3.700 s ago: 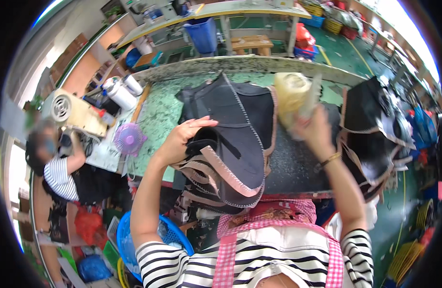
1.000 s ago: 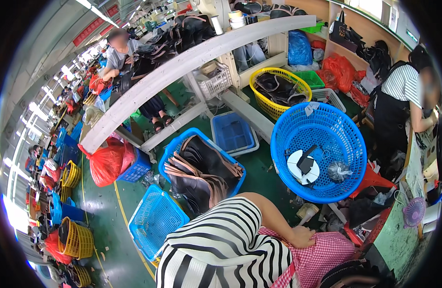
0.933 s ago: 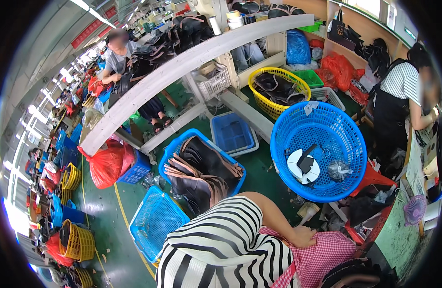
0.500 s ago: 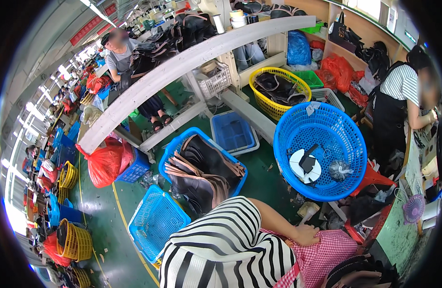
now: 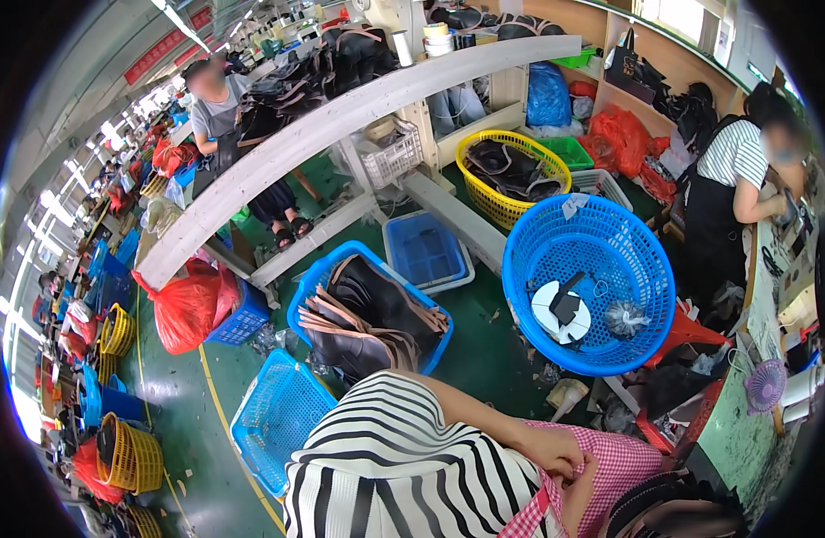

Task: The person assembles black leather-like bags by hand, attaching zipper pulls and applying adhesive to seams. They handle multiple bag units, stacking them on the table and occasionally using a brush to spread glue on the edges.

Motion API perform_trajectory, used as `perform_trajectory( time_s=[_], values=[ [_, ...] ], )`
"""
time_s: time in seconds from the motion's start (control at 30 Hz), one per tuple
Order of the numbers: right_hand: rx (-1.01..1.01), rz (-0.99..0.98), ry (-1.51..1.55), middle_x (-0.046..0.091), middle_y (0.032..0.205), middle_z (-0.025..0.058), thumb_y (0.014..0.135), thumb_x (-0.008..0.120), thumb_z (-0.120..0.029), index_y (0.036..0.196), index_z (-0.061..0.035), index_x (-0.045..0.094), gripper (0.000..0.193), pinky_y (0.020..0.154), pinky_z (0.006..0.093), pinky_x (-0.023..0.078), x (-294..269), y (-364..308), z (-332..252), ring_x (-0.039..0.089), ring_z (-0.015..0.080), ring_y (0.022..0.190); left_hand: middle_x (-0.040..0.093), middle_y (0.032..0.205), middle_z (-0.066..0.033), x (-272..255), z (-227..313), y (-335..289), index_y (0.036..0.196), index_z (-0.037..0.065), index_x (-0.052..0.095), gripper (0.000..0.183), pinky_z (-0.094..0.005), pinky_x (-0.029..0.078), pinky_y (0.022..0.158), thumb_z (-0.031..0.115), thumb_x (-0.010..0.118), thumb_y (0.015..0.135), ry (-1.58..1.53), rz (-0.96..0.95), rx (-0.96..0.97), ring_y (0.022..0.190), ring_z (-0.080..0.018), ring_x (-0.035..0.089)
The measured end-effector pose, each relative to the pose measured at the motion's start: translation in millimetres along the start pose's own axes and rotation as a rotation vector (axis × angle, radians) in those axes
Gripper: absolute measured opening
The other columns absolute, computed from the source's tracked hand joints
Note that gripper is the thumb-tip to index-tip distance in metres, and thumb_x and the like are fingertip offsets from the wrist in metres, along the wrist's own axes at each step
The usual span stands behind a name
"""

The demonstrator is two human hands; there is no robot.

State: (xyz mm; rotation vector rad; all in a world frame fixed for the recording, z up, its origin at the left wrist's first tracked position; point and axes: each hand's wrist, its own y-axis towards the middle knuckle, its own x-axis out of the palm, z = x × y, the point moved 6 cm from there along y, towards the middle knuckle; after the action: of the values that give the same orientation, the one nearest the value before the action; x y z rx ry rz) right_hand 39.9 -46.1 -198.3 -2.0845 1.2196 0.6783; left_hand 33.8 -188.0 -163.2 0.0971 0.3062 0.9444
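Observation:
My left hand [image 5: 556, 448] lies over the pink checked apron [image 5: 623, 457] on my lap, its fingers curled down and closed. What they hold, if anything, is hidden. Close against it rises part of my right hand [image 5: 577, 498], coming up from below; its fingers are mostly out of sight. Beside the apron, at the lower right, sits a bundle of black pieces [image 5: 668, 507] with some pinkish-brown parts. My left arm, in a black-and-white striped sleeve [image 5: 377, 439], crosses in from the lower middle.
A blue basket of black leather pieces [image 5: 363, 309] stands ahead, an empty light-blue basket [image 5: 278, 417] nearer left. A round blue basket [image 5: 641, 255] holds white and black pieces. Behind is a yellow basket [image 5: 484, 202]. Co-workers stand at far left [image 5: 220, 103] and right [image 5: 726, 193].
My left hand has shifted slightly left and down, its fingers now curled. Part of my right hand has come into sight against it. The view has moved a little.

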Motion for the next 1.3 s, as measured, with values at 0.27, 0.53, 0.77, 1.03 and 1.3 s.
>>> perform_trajectory(
  time_s=[0.27, 0.53, 0.77, 1.03, 1.3],
  values=[
    [-0.097, 0.244, 0.622, 0.056, 0.082, 0.0002, 0.088, 0.059, 0.002, 0.127, -0.0005, 0.048, 0.040, 0.063, 0.0193, 0.040, 0, 12, 12, 0.050, 0.0063, 0.070, 0.054, 0.069, -0.0034, -315, -10, -154, 0.078, 0.008, 0.056, 0.015, -0.0310, 0.047, 0.060, 0.013, 0.054, 0.092, -0.623, 1.532, 0.158, 0.064, -0.0147, 0.054],
    [-0.019, 0.260, 0.542, 0.055, 0.078, -0.0006, 0.089, 0.061, -0.001, 0.106, 0.0015, 0.060, 0.017, 0.061, 0.0185, 0.041, -7, 12, 3, 0.051, 0.0056, 0.068, 0.068, 0.103, -0.0096, -413, 81, -370, 0.110, 0.003, 0.054, 0.023, -0.0296, 0.049, 0.068, 0.013, 0.035, 0.101, -0.552, 2.122, 0.421, 0.080, -0.0182, 0.062],
    [-0.123, 0.421, 0.236, 0.064, 0.087, 0.0080, 0.091, 0.057, -0.002, 0.104, 0.0031, 0.060, 0.014, 0.066, 0.0258, 0.048, -32, 8, 19, 0.059, 0.0125, 0.073, 0.066, 0.113, -0.0122, -429, 80, -406, 0.115, 0.001, 0.049, 0.021, -0.0312, 0.051, 0.066, 0.012, 0.039, 0.099, -0.613, 2.052, 0.467, 0.084, -0.0212, 0.063],
    [-0.319, 0.516, -0.329, 0.058, 0.117, 0.0184, 0.091, 0.057, -0.018, 0.116, 0.0016, 0.057, 0.031, 0.105, 0.0442, 0.031, -56, 19, 20, 0.048, 0.0348, 0.119, 0.066, 0.089, -0.0062, -462, 102, -480, 0.100, 0.000, 0.060, 0.013, -0.0238, 0.046, 0.054, 0.010, 0.054, 0.094, -0.608, 2.174, 0.419, 0.070, -0.0119, 0.060],
    [0.038, 0.337, -0.523, 0.064, 0.106, 0.0123, 0.092, 0.055, -0.037, 0.102, -0.0075, 0.067, 0.034, 0.106, 0.0568, 0.027, -64, 85, 58, 0.056, 0.0316, 0.110, 0.065, 0.078, -0.0031, -506, 145, -587, 0.094, 0.003, 0.058, 0.010, -0.0222, 0.043, 0.049, 0.010, 0.051, 0.096, -0.503, 2.279, 0.360, 0.061, -0.0104, 0.060]
  ],
)
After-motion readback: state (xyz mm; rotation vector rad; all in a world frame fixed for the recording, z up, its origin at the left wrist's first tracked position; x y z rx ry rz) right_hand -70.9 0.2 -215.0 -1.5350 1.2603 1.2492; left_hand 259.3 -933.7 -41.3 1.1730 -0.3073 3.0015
